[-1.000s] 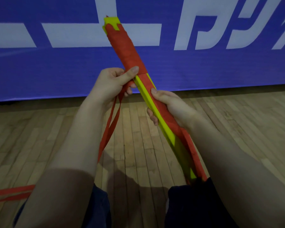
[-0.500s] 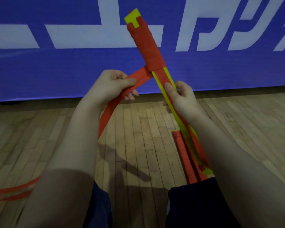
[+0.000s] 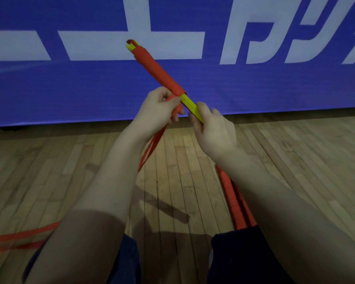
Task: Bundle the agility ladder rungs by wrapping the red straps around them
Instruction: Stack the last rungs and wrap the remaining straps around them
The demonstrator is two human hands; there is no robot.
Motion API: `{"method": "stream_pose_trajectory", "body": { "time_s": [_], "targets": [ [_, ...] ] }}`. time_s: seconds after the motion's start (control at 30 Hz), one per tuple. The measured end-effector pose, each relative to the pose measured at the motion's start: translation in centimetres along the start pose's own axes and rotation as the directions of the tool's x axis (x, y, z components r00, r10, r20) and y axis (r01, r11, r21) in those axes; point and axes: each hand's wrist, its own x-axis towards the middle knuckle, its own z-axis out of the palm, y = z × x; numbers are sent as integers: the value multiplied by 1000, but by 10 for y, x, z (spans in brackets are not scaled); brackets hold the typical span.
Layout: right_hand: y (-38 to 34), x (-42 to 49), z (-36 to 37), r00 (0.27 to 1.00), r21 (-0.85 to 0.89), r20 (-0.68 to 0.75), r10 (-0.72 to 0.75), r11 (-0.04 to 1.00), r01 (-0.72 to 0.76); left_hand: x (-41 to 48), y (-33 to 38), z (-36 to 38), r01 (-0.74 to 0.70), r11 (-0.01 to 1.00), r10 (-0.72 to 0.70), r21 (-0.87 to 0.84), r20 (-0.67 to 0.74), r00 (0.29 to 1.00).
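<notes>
While our right hand [image 3: 213, 132] curled its fingers round the bare yellow rungs [image 3: 190, 104], we held the bundle slanting up before the blue banner [image 3: 70, 89]. Our left hand [image 3: 159, 112] gripped the red straps [image 3: 152, 144] just below the wrapped upper part, and their loose length trailed down to the wooden floor [image 3: 49, 171].

Sports hall: wooden strip floor [image 3: 176, 160], blue banner [image 3: 90, 89] with white lettering.
</notes>
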Motion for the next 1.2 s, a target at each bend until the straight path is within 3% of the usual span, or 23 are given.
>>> {"method": "stream_pose_trajectory", "body": {
  "time_s": [0.13,0.23,0.3,0.37,0.47,0.6,0.7,0.9,1.07,1.2],
  "targets": [
    [-6,-1,1,999,-22,-12,-52,998,51,6,-2,5,73,997,-79,-32,-265,961],
    [-12,-4,-2,997,-66,-1,-78,995,78,4,-9,7,64,998,-65,-15,-371,926],
    [-14,-5,-4,999,-33,50,-13,999,14,3,-8,8,61,996,-78,-59,-370,926],
    [-13,-1,-3,983,161,122,138,974,-156,3,-5,9,38,997,-61,-72,-353,934],
    [-1,8,-1,893,516,367,259,742,-427,2,-7,12,-17,997,-7,-80,-294,956],
    [15,6,-15,769,613,626,125,531,-585,1,-11,16,-40,996,20,-75,-245,969],
    [24,7,-20,759,705,650,45,335,-624,2,-8,13,-38,997,22,-73,-214,977],
    [22,3,-24,735,748,663,-139,113,-654,0,-3,0,-14,993,-2,-121,-132,991],
    [20,2,-25,765,777,626,-152,201,-596,-1,-2,-12,46,997,-49,-64,-49,998],
    [26,5,-24,829,820,549,-104,261,-510,-7,3,-22,81,996,-74,-38,145,987]
  ]
}}
